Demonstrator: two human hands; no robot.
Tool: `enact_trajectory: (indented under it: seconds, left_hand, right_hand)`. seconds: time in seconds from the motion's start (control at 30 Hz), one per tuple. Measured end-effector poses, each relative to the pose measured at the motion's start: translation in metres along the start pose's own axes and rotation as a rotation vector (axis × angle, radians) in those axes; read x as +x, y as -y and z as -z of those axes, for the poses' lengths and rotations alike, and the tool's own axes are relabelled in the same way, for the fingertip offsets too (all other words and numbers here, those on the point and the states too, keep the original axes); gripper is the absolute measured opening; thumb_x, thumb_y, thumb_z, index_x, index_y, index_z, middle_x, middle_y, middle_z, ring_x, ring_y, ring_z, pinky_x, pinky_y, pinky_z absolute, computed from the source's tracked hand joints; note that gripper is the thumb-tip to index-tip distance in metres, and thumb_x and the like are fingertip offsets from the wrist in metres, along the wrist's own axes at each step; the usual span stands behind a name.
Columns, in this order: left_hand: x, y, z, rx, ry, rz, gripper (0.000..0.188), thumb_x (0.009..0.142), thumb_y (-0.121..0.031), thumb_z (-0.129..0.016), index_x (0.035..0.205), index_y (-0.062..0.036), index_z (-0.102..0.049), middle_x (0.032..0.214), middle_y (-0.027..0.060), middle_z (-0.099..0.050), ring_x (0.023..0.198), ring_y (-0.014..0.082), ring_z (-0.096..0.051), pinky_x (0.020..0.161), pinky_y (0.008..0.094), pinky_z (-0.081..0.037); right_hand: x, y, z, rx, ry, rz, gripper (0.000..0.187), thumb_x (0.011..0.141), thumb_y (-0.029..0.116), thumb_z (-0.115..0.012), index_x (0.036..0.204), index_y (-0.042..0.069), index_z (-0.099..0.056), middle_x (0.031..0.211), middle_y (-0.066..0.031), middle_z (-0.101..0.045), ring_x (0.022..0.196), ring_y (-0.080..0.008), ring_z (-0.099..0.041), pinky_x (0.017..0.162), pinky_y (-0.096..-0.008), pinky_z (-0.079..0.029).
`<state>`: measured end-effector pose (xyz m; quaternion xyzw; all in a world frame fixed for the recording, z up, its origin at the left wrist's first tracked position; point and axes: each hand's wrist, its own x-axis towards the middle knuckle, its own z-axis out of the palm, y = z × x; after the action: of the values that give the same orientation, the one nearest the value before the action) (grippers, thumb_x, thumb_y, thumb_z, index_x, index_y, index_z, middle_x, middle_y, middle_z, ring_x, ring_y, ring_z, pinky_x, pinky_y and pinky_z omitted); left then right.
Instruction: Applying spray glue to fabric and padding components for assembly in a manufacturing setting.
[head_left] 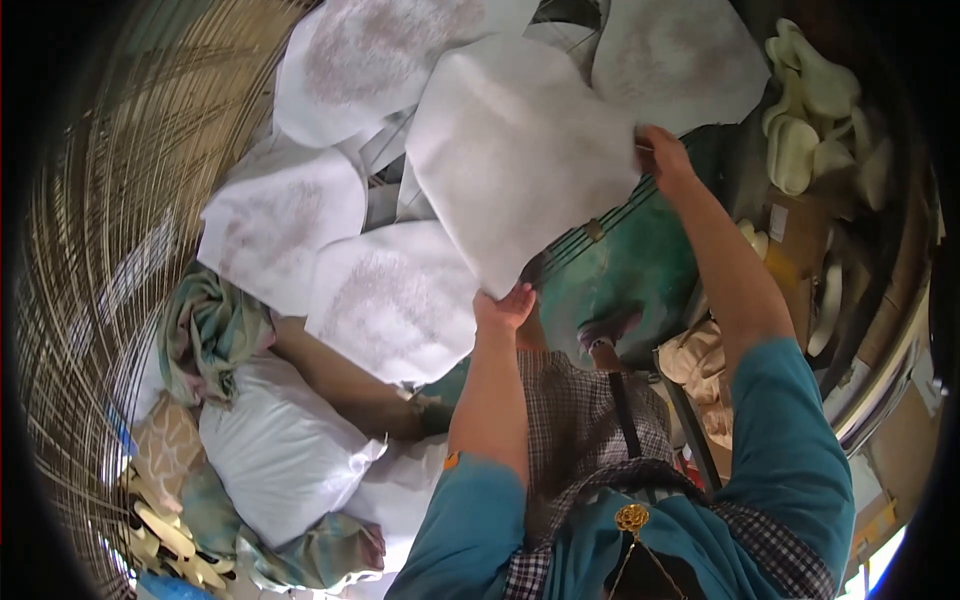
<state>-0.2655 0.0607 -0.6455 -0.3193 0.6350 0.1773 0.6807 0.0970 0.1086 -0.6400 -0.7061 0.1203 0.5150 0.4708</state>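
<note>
My hands hold up a broad white sheet [520,140] with rounded, uneven edges, perhaps cloth or thin leather. Its lower corner is pinched in my left hand [504,308], thumb on top. At the sheet's right edge, the fingers of my right hand [663,158] are closed on it. Beneath and beyond lie several similar white sheets, some with brownish-pink speckled patches: one nearer sheet [395,300], another at left [290,220], one at the far side [390,50] and one at far right [680,65]. A wire rack [594,230] shows below the held sheet.
Pale yellow shoe-shaped forms [815,100] are piled at right, near a cardboard box [795,235]. A green surface [640,270] lies under the rack. At left are a stuffed white sack [285,440], a bundled checked cloth [215,335] and a curtain of thin strands [110,230].
</note>
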Motion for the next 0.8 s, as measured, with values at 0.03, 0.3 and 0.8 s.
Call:
enact_trajectory:
  seconds: [0.03, 0.3, 0.8]
  left_hand:
    - [0.000, 0.002, 0.005, -0.010, -0.008, -0.010, 0.045, 0.084, -0.040, -0.038, 0.106, -0.0016, -0.046, 0.095, 0.0143, -0.053, 0.091, 0.0337, -0.053, 0.082, 0.0485, -0.044]
    - [-0.014, 0.026, -0.001, -0.171, -0.223, -0.056, 0.058, 0.088, -0.050, -0.030, 0.118, -0.0003, -0.034, 0.106, 0.0185, -0.050, 0.092, 0.0378, -0.052, 0.080, 0.0507, -0.046]
    - [-0.473, -0.112, -0.183, -0.281, 1.295, -0.988, 0.023, 0.084, -0.014, -0.044, 0.099, 0.0039, -0.046, 0.107, 0.0195, -0.052, 0.111, 0.0368, -0.044, 0.096, 0.0491, -0.034]
  right_hand:
    - [-0.006, -0.002, 0.002, -0.026, -0.050, 0.060, 0.025, 0.083, 0.022, -0.055, 0.102, 0.006, -0.054, 0.085, -0.0064, -0.058, 0.071, -0.0181, -0.056, 0.061, -0.0307, -0.048]
    - [-0.050, -0.077, 0.073, -0.167, -0.141, -0.002, 0.030, 0.083, 0.026, -0.058, 0.106, 0.007, -0.053, 0.086, -0.0045, -0.057, 0.073, -0.0173, -0.057, 0.064, -0.0329, -0.049]
    - [-0.296, -0.097, 0.241, -0.135, -0.088, -0.014, 0.022, 0.081, 0.014, -0.055, 0.100, 0.003, -0.057, 0.070, -0.0069, -0.059, 0.057, -0.0143, -0.057, 0.048, -0.0259, -0.045]
